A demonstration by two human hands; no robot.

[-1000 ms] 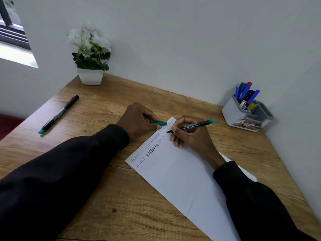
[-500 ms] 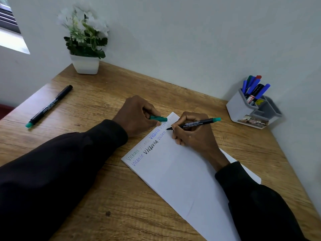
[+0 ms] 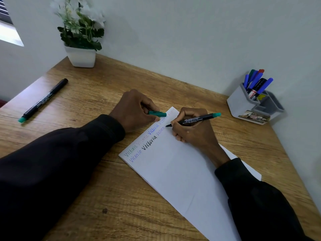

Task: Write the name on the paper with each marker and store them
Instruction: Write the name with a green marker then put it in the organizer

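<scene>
A white sheet of paper [image 3: 182, 173] lies slanted on the wooden desk, with the name written several times in different colours along its upper left edge. My right hand [image 3: 192, 129] grips a black marker with a green end [image 3: 198, 118], its tip touching the paper near the far corner. My left hand [image 3: 135, 112] rests at the paper's top edge and pinches the green cap [image 3: 157, 113]. A grey pen holder [image 3: 253, 105] at the right holds several markers. Another black marker with a green end [image 3: 43, 100] lies at the left of the desk.
A white pot with a green and white plant [image 3: 81, 39] stands at the desk's back left corner against the wall. The wall runs along the back and right side. The wooden desk [image 3: 121, 197] shows bare wood in front of the paper.
The view has shifted slightly. Both hands stay in place on the paper, with the marker tip near the same spot by the far corner.
</scene>
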